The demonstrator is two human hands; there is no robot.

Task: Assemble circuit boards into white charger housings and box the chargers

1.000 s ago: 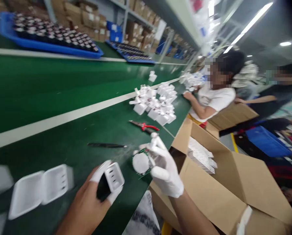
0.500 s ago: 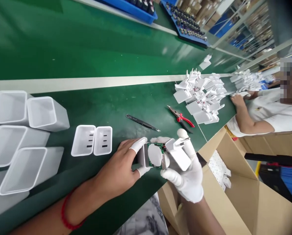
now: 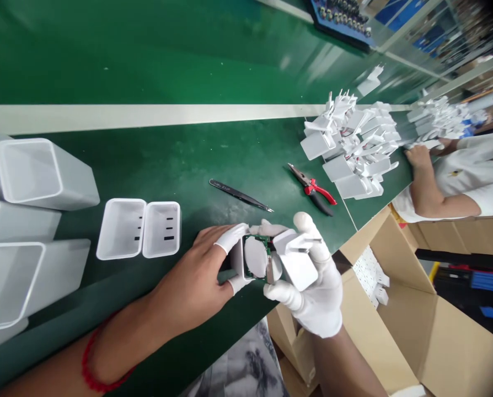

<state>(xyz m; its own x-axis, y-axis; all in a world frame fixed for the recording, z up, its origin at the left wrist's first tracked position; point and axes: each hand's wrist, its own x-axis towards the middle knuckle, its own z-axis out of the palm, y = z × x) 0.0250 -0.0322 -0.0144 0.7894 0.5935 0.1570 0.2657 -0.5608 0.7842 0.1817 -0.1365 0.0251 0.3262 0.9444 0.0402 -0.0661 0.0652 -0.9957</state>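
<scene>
Green table (image 3: 180, 157) had open room behind the hands, left hand (image 3: 201, 270) curled round a small white case (image 3: 239, 259), gloved right hand (image 3: 321, 292) bent snugly round a green board (image 3: 256, 257) and white plug (image 3: 300, 271), board at the case's mouth, near the front edge, tweezers (image 3: 241, 196) and pliers (image 3: 311, 189) beyond, cardboard box (image 3: 403, 325) past the edge.

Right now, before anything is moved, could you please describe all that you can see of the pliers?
The pliers have a long, tapering nose that looks like dark metal, and red and black handles that look rubber- or plastic-coated. They lie flat and slantwise on the green table, nose toward the upper left of the picture, handles spread slightly apart. They sit between the tweezers and the pile of white parts, beyond the right hand. No hand touches them.
</scene>
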